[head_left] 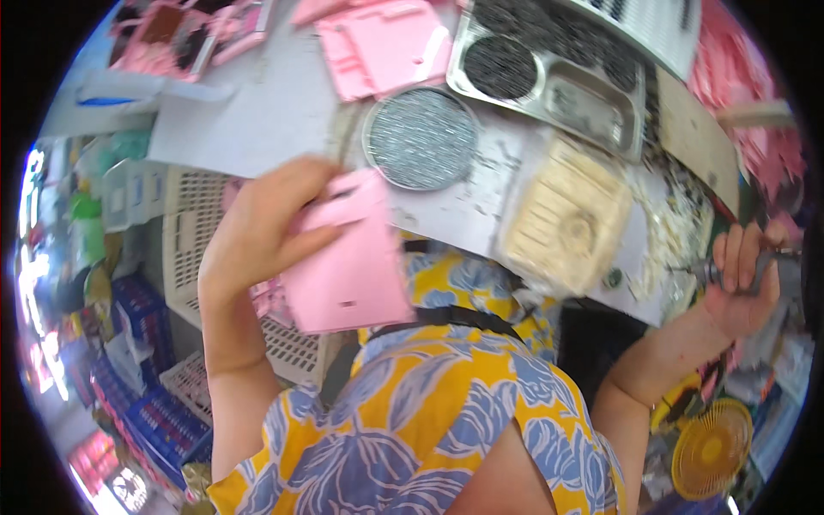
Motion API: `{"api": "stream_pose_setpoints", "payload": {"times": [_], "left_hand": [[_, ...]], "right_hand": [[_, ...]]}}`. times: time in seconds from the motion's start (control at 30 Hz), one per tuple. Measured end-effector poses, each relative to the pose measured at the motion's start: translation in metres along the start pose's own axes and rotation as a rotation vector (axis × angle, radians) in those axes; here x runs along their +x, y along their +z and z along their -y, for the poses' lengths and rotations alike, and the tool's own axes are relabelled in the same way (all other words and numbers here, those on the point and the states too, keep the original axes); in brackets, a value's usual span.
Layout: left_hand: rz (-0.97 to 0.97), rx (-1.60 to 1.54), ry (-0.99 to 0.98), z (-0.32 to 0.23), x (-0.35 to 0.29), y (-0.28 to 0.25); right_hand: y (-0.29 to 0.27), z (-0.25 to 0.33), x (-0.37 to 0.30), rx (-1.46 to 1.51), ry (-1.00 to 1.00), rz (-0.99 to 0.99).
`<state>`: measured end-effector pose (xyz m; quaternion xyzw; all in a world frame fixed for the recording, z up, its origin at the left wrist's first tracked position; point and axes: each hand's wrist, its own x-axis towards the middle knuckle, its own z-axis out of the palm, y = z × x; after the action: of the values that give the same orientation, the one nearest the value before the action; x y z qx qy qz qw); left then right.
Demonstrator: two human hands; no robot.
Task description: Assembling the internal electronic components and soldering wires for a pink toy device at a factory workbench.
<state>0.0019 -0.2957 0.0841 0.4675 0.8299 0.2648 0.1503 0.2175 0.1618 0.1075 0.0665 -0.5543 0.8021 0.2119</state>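
Left hand [266,223]: grasping flat pink rectangular plastic panel [352,266] at its upper left, pinching between thumb and fingers.
Pink panel: hanging in front of yellow-and-blue floral clothing [421,403], overlapping near edge of white-topped table [249,124] in this view; showing small dark slots near top and bottom.
Right hand [738,287]: gripping grey hand tool with thin tip [760,272], curling fingers round it; aiming tip leftward, well apart from panel; partly hiding tool, so cannot tell exact kind.
Progress: probably sitting between steps, bringing no tool to panel; showing no fastener that can be made out in it; likely leaving this piece unfinished.
Pink stock: lying as loose pink plates [386,51] at the far side, probably awaiting work; cannot tell which are done.
Small metal: filling round dish of silver-coloured pieces [421,137] just beyond panel; crowding divided steel tray [592,103] with dark bits.
Edges: running slantwise below dish and under cream block in clear wrap [566,219]; crowding left forearm with white perforated plastic basket [184,236].
Open room: offering white surface left of dish, plus narrower strip between dish and block; tightening toward right hand among pale scraps [674,236].
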Motion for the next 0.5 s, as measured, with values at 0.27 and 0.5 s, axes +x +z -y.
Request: {"api": "stream_pose_setpoints", "payload": {"times": [0.27,0.5], "left_hand": [[-0.246,0.117,-0.557,0.043,-0.084,-0.004],[-0.746,0.842,-0.517,0.211,0.115,-0.047]], "right_hand": [[0.016,-0.032,0.035,-0.170,0.009,0.035],[0.029,-0.048,0.024,-0.479,-0.048,-0.141]]}}
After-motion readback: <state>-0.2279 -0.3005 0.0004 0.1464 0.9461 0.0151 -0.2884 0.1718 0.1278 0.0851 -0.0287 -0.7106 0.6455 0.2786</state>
